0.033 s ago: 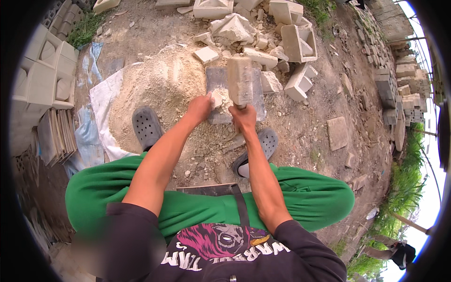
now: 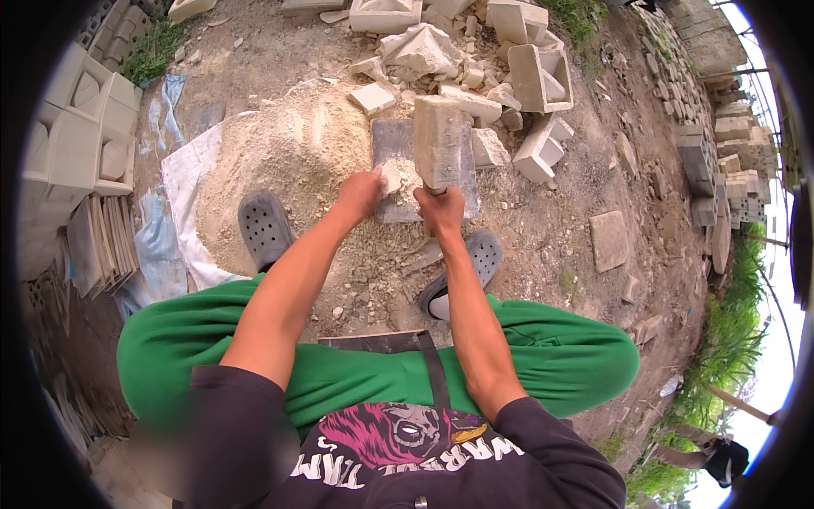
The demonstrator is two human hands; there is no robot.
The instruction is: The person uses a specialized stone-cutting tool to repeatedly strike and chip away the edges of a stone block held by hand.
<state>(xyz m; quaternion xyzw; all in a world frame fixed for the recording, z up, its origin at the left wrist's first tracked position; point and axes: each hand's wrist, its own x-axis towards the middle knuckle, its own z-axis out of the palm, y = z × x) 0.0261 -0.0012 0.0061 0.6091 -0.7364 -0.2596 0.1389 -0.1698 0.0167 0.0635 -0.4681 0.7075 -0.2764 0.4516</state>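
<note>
My right hand (image 2: 441, 209) is closed round the handle of a mallet (image 2: 436, 142) with a big, dusty, block-shaped head. The head is raised over a dark flat slab (image 2: 392, 140) on the ground and hides part of it. My left hand (image 2: 362, 195) pinches a small pale chunk of stone (image 2: 391, 179) at the slab's left side. Crushed pale grit (image 2: 409, 180) lies on the slab beside the chunk, left of the mallet.
A heap of pale grit (image 2: 280, 148) on a white sheet (image 2: 186, 170) lies left of the slab. Broken pale blocks (image 2: 422, 53) pile up beyond it. My shoes (image 2: 265, 227) flank the work. Stacked blocks (image 2: 75, 127) stand far left; a flat stone (image 2: 608, 241) lies right.
The mallet head has shifted slightly to the right and tilted a little. My left hand and the stone chunk have stayed in place.
</note>
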